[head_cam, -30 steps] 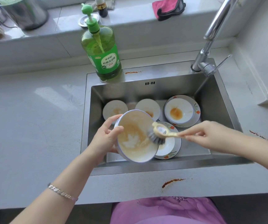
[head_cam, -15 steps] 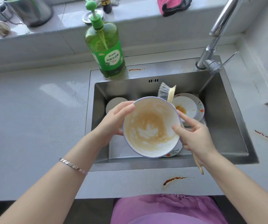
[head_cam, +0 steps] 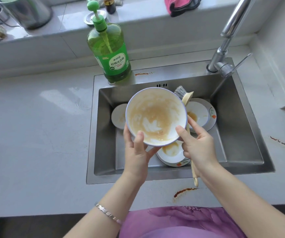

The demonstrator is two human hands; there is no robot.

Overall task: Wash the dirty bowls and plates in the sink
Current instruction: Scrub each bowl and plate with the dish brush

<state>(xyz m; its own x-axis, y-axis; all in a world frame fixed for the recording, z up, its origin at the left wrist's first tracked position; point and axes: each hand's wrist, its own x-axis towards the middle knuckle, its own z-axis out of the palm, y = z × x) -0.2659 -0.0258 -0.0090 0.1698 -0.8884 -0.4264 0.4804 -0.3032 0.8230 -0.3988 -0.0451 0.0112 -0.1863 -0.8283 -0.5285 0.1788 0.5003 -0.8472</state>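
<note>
While a person stands at a steel sink (head_cam: 241, 138), both hands hold one dirty bowl (head_cam: 156, 115) up in the centre of the frame, tilted so its inside faces the camera. Brownish sauce is smeared over most of the white interior. The left hand (head_cam: 136, 152) grips the near rim at lower left, thumb inside the bowl and fingers curled underneath. The right hand (head_cam: 198, 146) presses its thumb on the rim at lower right and also clamps a wooden-handled brush (head_cam: 183, 95) against the bowl's outside. The brush's grey bristles stick up behind the far rim, and the handle end pokes out below the wrist.

On the sink floor beneath lie more dirty dishes: a flower-edged plate (head_cam: 207, 115) to the right, another plate (head_cam: 171, 154) just under the hands, and a small plain dish (head_cam: 118, 117) to the left, partly hidden. A green detergent bottle (head_cam: 110, 54) stands on the sink's back edge, upper centre. The tap (head_cam: 224, 54) rises at upper right, with no water visibly running.

The bowl looks like glazed ceramic: rigid, fairly heavy, breakable against steel, and probably slick where sauce coats it. A safe hold is likely thumb over the rim with fingers spread under the base, as the left hand has it, which would free the right hand to scrub.
</note>
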